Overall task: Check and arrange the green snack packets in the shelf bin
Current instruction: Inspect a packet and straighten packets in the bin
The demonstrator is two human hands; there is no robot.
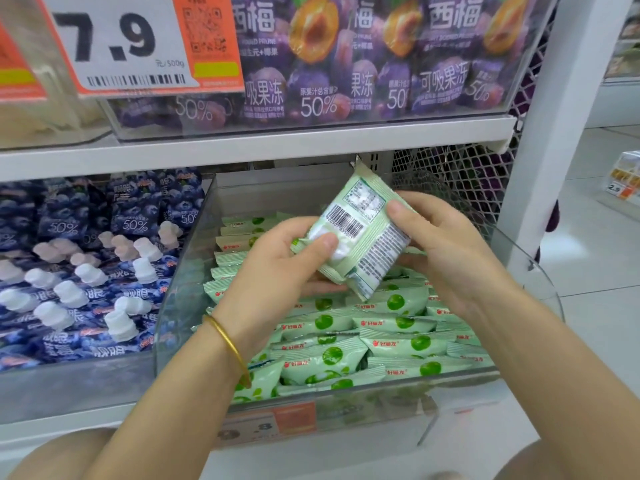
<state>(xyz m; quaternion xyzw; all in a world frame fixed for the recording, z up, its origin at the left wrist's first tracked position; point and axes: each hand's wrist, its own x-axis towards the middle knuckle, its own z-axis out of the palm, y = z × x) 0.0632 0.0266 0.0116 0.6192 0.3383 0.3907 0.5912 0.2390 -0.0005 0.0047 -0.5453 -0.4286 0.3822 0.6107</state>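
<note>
I hold one green snack packet (360, 226) up over the bin, its back side with barcode and small print facing me, tilted. My left hand (277, 265) pinches its lower left edge with the thumb on top. My right hand (446, 247) grips its right side, thumb on the face and fingers behind. Below lie several more green snack packets (381, 341) in rows inside the clear plastic shelf bin (180, 271). A gold bangle sits on my left wrist.
Left of the bin lie blue jelly pouches (86, 265) with white caps. On the shelf above stand purple prune jelly packs (346, 57) behind a clear front and a price sign (128, 43). A white shelf post (554, 133) and wire mesh stand at right.
</note>
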